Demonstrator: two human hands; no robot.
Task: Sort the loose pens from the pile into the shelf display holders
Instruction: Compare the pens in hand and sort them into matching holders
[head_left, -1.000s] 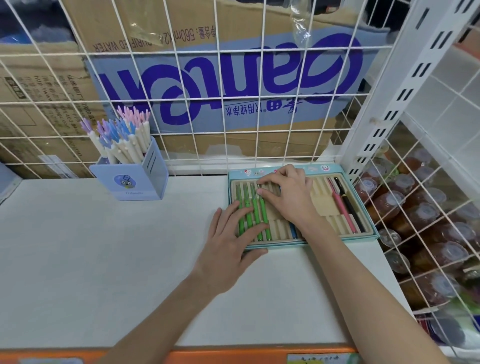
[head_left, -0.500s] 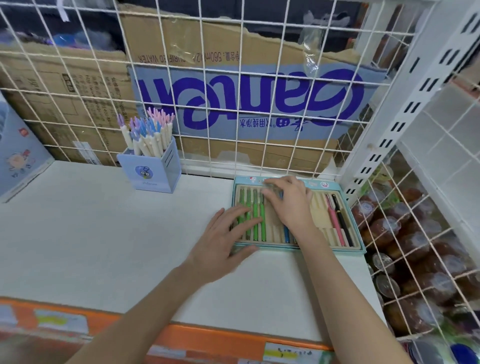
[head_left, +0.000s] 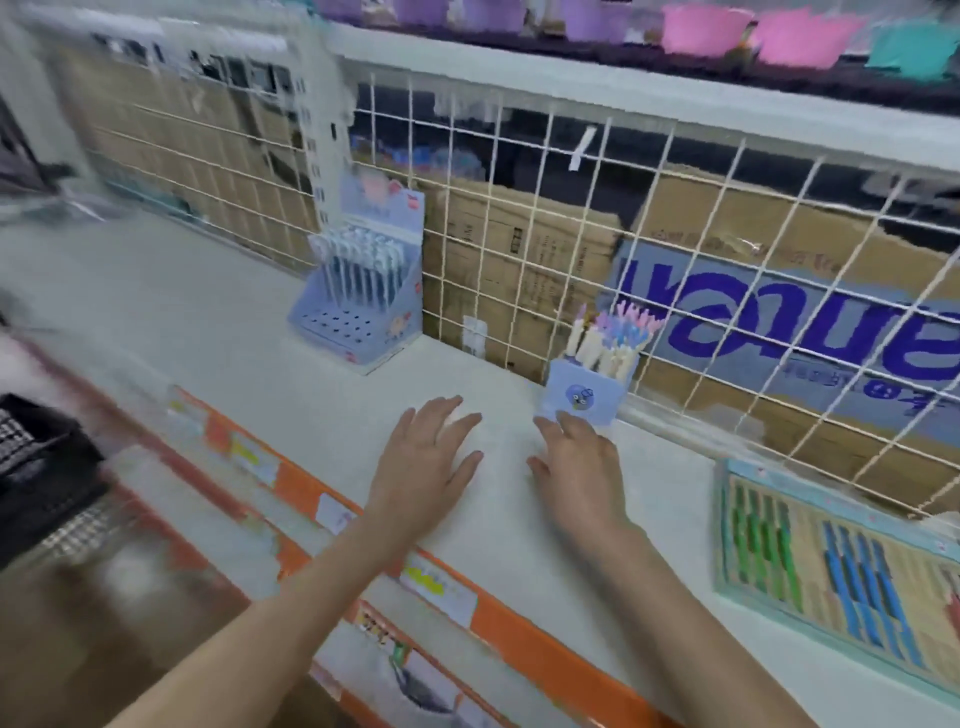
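Meanwhile, both hands lie over a white shelf (head_left: 260, 332): the left hand (head_left: 431, 462) flat with fingers spread, holding nothing; the right hand (head_left: 582, 467) loosely spread, its fingertips reaching the foot of a small blue pen cup (head_left: 584, 397) filled with pastel pens (head_left: 613, 338). A flat tray (head_left: 727, 535) of green pens (head_left: 763, 540) and blue pens (head_left: 857, 587) sits well to the right; a stepped pen stand (head_left: 353, 312) stands by the wire grid (head_left: 519, 234). The picture is blurred.

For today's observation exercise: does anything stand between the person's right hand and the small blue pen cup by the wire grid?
Nothing visible does. The right hand lies open on the white shelf, its fingertips reaching the base of the small blue pen cup. The left hand lies apart, to the side.
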